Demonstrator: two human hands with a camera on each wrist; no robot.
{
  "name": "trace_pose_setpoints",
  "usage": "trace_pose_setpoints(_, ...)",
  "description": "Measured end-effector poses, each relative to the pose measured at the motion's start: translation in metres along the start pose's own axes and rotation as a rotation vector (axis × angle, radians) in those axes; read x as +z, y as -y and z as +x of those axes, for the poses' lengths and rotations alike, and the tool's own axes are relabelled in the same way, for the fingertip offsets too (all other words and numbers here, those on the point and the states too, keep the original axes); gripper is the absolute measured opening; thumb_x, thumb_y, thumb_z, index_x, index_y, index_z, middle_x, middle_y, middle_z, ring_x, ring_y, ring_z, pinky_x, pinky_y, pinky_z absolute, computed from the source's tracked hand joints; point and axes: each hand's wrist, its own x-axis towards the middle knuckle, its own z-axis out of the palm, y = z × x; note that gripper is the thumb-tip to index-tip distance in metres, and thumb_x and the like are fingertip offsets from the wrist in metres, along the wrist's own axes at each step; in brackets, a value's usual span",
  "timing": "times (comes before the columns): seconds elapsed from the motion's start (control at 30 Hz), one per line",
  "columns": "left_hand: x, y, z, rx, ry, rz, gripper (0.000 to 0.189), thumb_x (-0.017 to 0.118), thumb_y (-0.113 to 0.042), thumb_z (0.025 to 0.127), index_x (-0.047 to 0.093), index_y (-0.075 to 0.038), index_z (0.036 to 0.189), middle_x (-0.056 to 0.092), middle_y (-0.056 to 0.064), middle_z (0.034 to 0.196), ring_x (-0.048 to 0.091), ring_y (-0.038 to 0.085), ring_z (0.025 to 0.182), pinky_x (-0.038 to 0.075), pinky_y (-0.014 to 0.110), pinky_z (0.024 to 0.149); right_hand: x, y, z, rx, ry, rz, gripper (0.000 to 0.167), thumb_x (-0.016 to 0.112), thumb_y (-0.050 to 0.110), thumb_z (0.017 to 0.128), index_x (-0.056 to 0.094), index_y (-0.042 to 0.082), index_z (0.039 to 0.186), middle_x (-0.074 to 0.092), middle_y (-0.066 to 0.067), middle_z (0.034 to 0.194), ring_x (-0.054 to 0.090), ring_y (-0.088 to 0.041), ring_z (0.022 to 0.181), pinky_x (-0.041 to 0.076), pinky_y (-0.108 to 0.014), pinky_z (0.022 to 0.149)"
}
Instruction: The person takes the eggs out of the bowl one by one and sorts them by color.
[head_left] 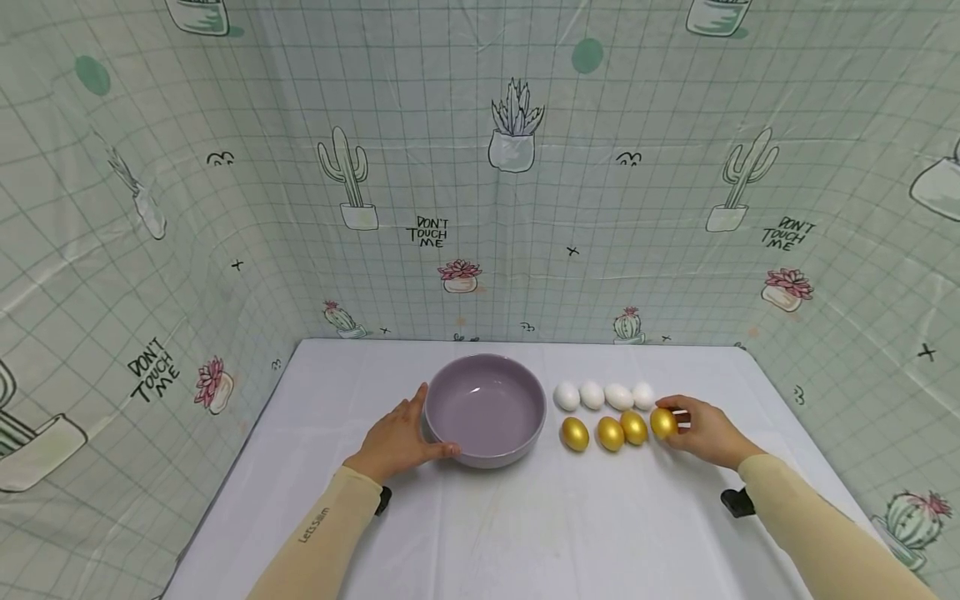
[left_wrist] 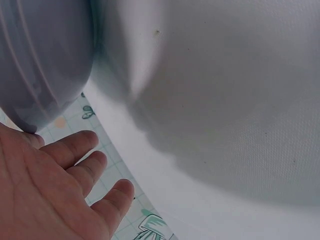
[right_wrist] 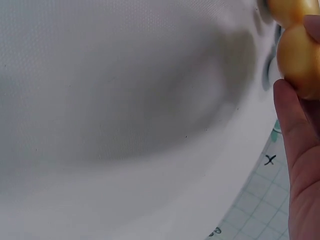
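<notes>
A round mauve bowl [head_left: 487,408] stands on the table. My left hand [head_left: 401,437] is spread along its left side, thumb at the near rim and index finger by the far left edge. Up close in the left wrist view, the left hand's [left_wrist: 55,185] other fingers are loosely extended beside the bowl wall [left_wrist: 50,55]. At the right end of the front row, my right hand [head_left: 705,429] pinches a golden egg [head_left: 663,423] between thumb and fingers. Three more golden eggs [head_left: 611,434] lie to its left. The right wrist view shows the held golden egg [right_wrist: 297,60] at the fingertips.
Several white eggs [head_left: 592,396] lie in a row behind the golden ones, right of the bowl. A white cloth covers the table [head_left: 525,533]. Grid-patterned curtains with cactus drawings [head_left: 517,250] hang behind and at both sides.
</notes>
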Motion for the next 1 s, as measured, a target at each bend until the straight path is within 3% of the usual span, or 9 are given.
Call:
trace_pose_setpoints(0.33, 0.0, -0.001, 0.0, -0.003, 0.0, -0.006, 0.129, 0.069, -0.08, 0.07, 0.015, -0.005, 0.16, 0.038, 0.027, 0.152, 0.037, 0.044, 0.139, 0.033, 0.058, 0.108, 0.004, -0.007, -0.001, 0.038, 0.01, 0.005, 0.056, 0.079, 0.006, 0.08, 0.057, -0.006, 0.131, 0.059, -0.025, 0.126, 0.06, -0.042, 0.112, 0.054, -0.048, 0.087)
trace_pose_setpoints(1.0, -0.002, -0.003, -0.001, -0.013, 0.004, -0.004, 0.128, 0.07, -0.079, 0.07, 0.015, -0.005, 0.16, 0.038, 0.026, 0.152, 0.038, 0.044, 0.138, 0.035, 0.058, 0.107, 0.012, -0.01, 0.007, 0.032, 0.039, -0.016, 0.057, 0.077, 0.006, 0.08, 0.056, -0.006, 0.132, 0.059, -0.023, 0.126, 0.059, -0.042, 0.112, 0.053, -0.05, 0.09)
